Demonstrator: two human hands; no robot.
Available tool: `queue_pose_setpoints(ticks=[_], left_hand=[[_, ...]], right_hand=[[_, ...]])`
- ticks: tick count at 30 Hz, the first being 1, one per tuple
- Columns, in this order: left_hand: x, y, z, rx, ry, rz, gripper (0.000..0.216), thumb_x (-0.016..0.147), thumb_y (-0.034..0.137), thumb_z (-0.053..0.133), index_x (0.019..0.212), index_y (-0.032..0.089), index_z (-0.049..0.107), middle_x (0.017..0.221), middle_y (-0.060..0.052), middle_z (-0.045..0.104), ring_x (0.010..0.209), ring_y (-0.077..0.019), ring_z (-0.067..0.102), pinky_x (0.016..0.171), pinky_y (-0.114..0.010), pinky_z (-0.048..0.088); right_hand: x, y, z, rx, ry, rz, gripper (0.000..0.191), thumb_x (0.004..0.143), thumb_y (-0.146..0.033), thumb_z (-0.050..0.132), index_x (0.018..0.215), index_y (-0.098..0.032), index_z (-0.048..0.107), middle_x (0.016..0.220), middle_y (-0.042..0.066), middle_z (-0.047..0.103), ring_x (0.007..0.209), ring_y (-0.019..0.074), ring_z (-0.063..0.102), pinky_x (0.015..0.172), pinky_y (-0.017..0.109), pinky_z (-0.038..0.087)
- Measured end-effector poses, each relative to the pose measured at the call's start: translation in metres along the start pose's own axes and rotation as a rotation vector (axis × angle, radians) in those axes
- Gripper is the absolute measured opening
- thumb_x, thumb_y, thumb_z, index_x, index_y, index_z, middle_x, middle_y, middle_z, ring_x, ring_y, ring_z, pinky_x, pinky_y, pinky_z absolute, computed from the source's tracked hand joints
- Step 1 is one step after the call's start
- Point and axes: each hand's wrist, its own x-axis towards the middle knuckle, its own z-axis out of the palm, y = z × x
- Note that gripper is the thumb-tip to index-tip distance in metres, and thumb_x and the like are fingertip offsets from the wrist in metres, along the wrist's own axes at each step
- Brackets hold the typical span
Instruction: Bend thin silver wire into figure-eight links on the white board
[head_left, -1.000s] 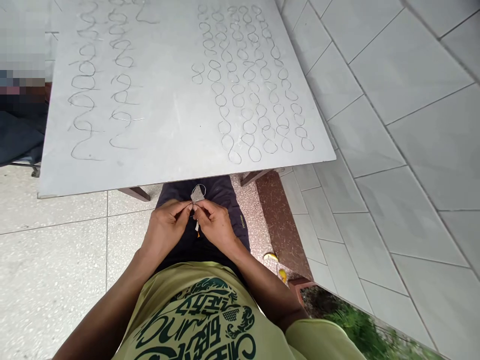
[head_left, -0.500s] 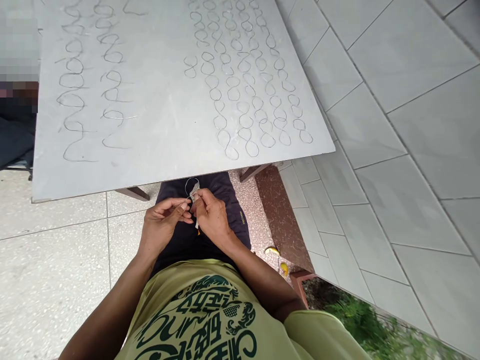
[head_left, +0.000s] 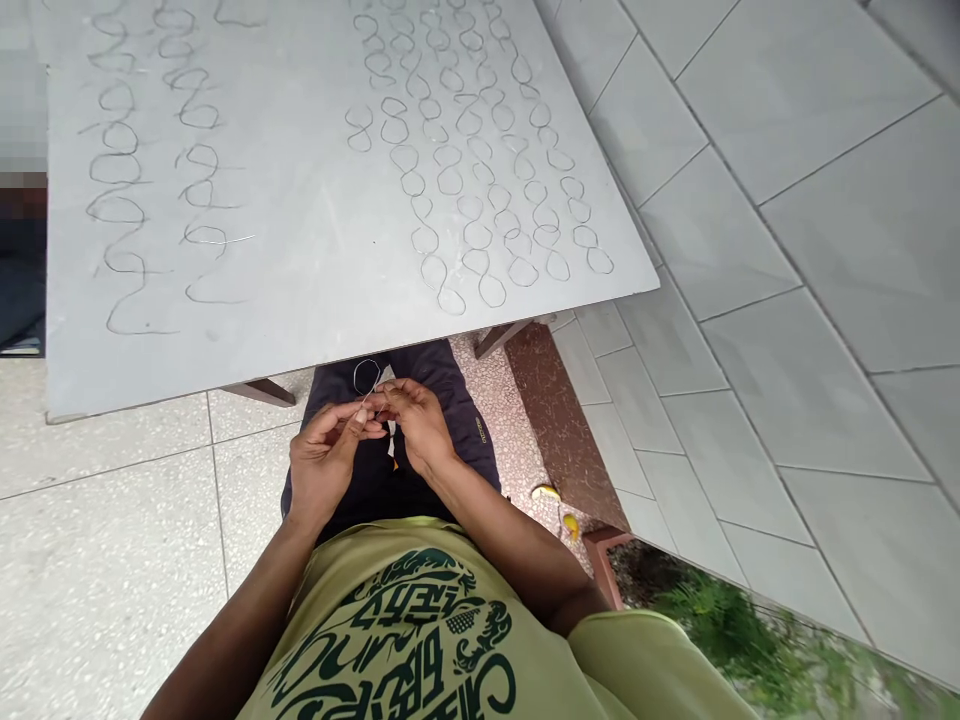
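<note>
My left hand [head_left: 328,445] and my right hand [head_left: 417,420] meet over my lap, just below the table's near edge. Both pinch a thin wire [head_left: 367,361], whose round loop stands up above the fingertips. Behind my right fingers shows a small pale strip [head_left: 391,440] with an orange tip at its lower end; what it belongs to is hidden. On the table lie rows of wire figure-eights [head_left: 478,277] at the right and wavy wire shapes [head_left: 127,268] at the left.
The grey table [head_left: 300,330] spans the front, with brown legs [head_left: 262,391] beneath. A tiled wall [head_left: 750,290] closes the right side. Yellow pieces [head_left: 571,526] lie on the floor at lower right, near green plants [head_left: 720,610]. A person's dark clothing [head_left: 21,280] shows at far left.
The wire loop has shifted left and now looks smaller and rounder above my fingers. My right fingers have moved slightly left, nearer my left fingertips. The view has shifted a little.
</note>
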Motion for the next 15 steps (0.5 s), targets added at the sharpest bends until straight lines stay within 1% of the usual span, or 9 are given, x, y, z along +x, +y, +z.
queue_pose_setpoints(ticks=[3,5,6,8,10,12,15], left_hand=[[0.007,0.006,-0.009,0.092,-0.027,0.018,0.022,0.090,0.036,0.075,0.105,0.020,0.079,0.093,-0.004,0.077,0.074,-0.0179,0.077,0.078,-0.033,0.064],[0.012,0.009,-0.014,0.160,-0.050,0.056,0.021,0.090,0.035,0.075,0.104,0.021,0.079,0.088,-0.003,0.075,0.074,-0.0176,0.076,0.077,-0.031,0.063],[0.013,0.009,-0.016,0.186,-0.060,0.080,0.020,0.091,0.034,0.074,0.105,0.021,0.079,0.088,-0.003,0.075,0.074,-0.0176,0.076,0.077,-0.030,0.062],[0.013,0.010,-0.017,0.215,-0.075,0.123,0.019,0.092,0.033,0.073,0.105,0.022,0.079,0.090,-0.003,0.074,0.076,-0.0173,0.076,0.077,-0.029,0.061],[0.011,0.009,-0.016,0.218,-0.086,0.143,0.018,0.092,0.033,0.072,0.106,0.023,0.079,0.094,-0.004,0.073,0.077,-0.0170,0.075,0.077,-0.029,0.060],[0.010,0.008,-0.013,0.205,-0.091,0.132,0.019,0.092,0.034,0.072,0.106,0.023,0.079,0.094,-0.004,0.073,0.077,-0.0175,0.075,0.078,-0.029,0.059],[0.009,0.006,-0.009,0.163,-0.078,0.085,0.019,0.090,0.036,0.074,0.103,0.023,0.080,0.091,-0.004,0.073,0.076,-0.0184,0.074,0.078,-0.031,0.060]], right_hand=[[0.001,-0.003,-0.007,-0.186,-0.066,-0.068,0.019,0.090,-0.039,0.066,0.084,-0.022,0.063,0.073,-0.001,0.073,0.064,0.0146,0.068,0.064,0.026,0.049],[0.004,-0.005,-0.011,-0.295,-0.084,-0.110,0.022,0.089,-0.041,0.068,0.080,-0.021,0.062,0.067,-0.003,0.070,0.055,0.0117,0.062,0.058,0.024,0.047],[0.005,-0.006,-0.013,-0.315,-0.091,-0.095,0.025,0.089,-0.042,0.069,0.079,-0.021,0.062,0.064,-0.003,0.069,0.051,0.0106,0.059,0.054,0.023,0.045],[0.009,-0.006,-0.015,-0.261,-0.085,-0.011,0.029,0.087,-0.046,0.072,0.079,-0.020,0.061,0.062,-0.003,0.069,0.045,0.0098,0.057,0.046,0.022,0.041],[0.012,-0.006,-0.017,-0.152,-0.057,0.067,0.034,0.083,-0.049,0.077,0.083,-0.020,0.059,0.066,-0.001,0.072,0.046,0.0108,0.061,0.042,0.020,0.040],[0.013,-0.006,-0.018,-0.094,-0.052,0.097,0.038,0.079,-0.050,0.082,0.085,-0.020,0.059,0.071,0.001,0.076,0.051,0.0123,0.067,0.042,0.019,0.043],[0.011,-0.006,-0.020,-0.073,-0.104,0.118,0.038,0.079,-0.050,0.083,0.079,-0.018,0.061,0.072,0.004,0.077,0.055,0.0135,0.071,0.046,0.020,0.050]])
